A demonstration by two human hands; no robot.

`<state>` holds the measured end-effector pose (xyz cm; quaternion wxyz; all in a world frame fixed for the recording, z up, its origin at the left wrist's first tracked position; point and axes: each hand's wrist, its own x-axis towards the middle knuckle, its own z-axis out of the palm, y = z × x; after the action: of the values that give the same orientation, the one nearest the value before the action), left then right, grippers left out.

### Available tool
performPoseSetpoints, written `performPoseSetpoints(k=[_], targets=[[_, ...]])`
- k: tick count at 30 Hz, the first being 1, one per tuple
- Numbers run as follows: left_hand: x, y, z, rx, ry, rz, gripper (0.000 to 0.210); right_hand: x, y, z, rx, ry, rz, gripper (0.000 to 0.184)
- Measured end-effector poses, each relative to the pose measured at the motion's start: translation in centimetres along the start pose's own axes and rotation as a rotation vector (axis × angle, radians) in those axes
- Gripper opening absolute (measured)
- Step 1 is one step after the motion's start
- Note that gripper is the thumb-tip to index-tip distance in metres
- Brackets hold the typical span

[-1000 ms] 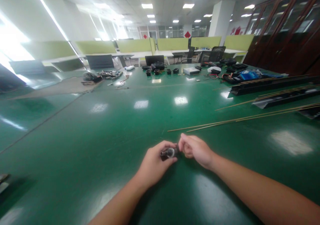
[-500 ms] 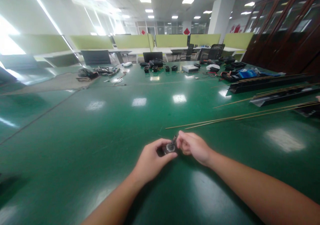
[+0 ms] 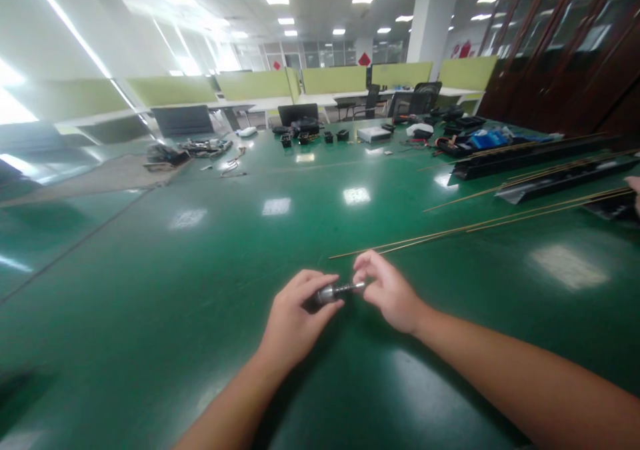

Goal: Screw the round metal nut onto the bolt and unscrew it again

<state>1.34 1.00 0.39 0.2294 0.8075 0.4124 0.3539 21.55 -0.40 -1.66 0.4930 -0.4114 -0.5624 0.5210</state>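
Observation:
My left hand [image 3: 299, 313] is closed round the thick end of a small metal part with a coiled, spring-like shaft [image 3: 345, 289]. The part lies nearly level, its shaft pointing right, just above the green table [image 3: 200, 257]. My right hand [image 3: 393, 291] has curled fingers at the shaft's free end, with thumb and fingertips on either side of the tip. Blur hides the exact contact there. The part's base is mostly covered by my left palm and fingers.
Thin brass-coloured rods [image 3: 430, 237] lie just beyond my right hand, running right. Black channel pieces [image 3: 525, 163] sit at the right, with another person's hand [image 3: 634, 187] at the frame edge. Small black boxes [image 3: 329, 137] and a grey-white box [image 3: 374, 134] stand at the back.
The metal part has tipped from upright to nearly level, its shaft now pointing right. My right fingers have opened somewhat and sit round its tip. More of the other person's hand shows.

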Motion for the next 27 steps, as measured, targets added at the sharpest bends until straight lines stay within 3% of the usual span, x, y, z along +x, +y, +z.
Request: performPoseSetpoints(k=[4, 8, 27], targets=[[-0.05, -0.01, 0.14, 0.018, 0.023, 0.019, 0.028, -0.13, 0.46, 0.10, -0.233, -0.028, -0.005, 0.042], [-0.15, -0.11, 0.23, 0.035, 0.032, 0.028, 0.028, -0.21, 0.73, 0.30, -0.361, -0.022, -0.087, 0.037], [-0.10, -0.34, 0.21, 0.075, -0.018, 0.018, 0.032, -0.12, 0.50, 0.41, -0.424, -0.056, -0.156, 0.027]])
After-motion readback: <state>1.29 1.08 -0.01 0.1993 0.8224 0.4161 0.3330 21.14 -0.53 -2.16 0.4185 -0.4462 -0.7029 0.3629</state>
